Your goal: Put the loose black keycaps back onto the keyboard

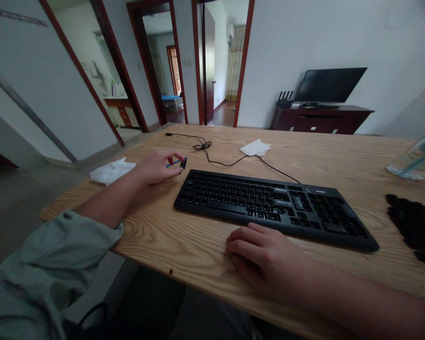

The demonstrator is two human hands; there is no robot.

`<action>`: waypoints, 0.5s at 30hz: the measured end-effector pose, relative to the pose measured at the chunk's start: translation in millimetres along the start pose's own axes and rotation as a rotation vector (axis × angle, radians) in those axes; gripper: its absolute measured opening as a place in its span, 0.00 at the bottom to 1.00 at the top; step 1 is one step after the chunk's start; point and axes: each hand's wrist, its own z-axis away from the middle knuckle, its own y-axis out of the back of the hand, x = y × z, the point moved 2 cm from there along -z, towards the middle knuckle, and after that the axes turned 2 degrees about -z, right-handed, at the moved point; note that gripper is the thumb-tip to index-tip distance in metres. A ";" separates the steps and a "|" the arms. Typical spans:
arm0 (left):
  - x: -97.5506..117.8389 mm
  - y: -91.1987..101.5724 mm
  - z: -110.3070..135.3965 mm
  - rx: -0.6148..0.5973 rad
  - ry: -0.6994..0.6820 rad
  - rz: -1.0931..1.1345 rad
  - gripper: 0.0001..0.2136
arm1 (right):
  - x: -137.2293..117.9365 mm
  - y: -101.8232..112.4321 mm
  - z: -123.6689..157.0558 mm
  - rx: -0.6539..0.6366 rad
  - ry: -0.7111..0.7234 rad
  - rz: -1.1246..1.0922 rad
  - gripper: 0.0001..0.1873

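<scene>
A black keyboard [269,208] lies across the wooden table, many of its keys bare of caps, with a few larger caps still on it. Off its left end, my left hand [159,166] pinches a small black keycap [183,163] between thumb and forefinger. A thin blue stick [173,164] shows beside those fingertips; whether the hand grips it too, I cannot tell. My right hand [264,257] rests on the table in front of the keyboard, fingers curled together, with nothing visible in it. At the far right lies a heap of small black pieces [414,229], probably keycaps.
The keyboard's black cable [219,163] runs behind it to a tied bundle and plug. White tissues lie at the back [255,147] and by my left forearm [112,171]. A clear container [411,163] stands at the right. The table's near edge [170,271] runs below my hands.
</scene>
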 end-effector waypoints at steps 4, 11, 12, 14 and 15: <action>-4.7 -18.4 -8.5 -0.113 0.020 0.070 0.17 | 1.4 0.9 1.6 -0.055 -0.003 -0.024 0.08; 5.2 -22.1 -14.5 -0.095 0.083 0.144 0.19 | 2.0 1.7 2.7 -0.092 0.029 0.026 0.05; 11.3 -22.9 -18.0 -0.085 0.066 0.156 0.19 | 0.5 3.0 3.1 -0.093 0.043 0.043 0.05; 29.2 -26.2 -25.8 -0.068 -0.005 0.174 0.20 | -3.7 6.7 4.6 -0.117 0.078 0.074 0.04; 40.6 -28.6 -29.7 -0.064 -0.057 0.177 0.21 | -5.9 9.0 6.0 -0.135 0.095 0.087 0.05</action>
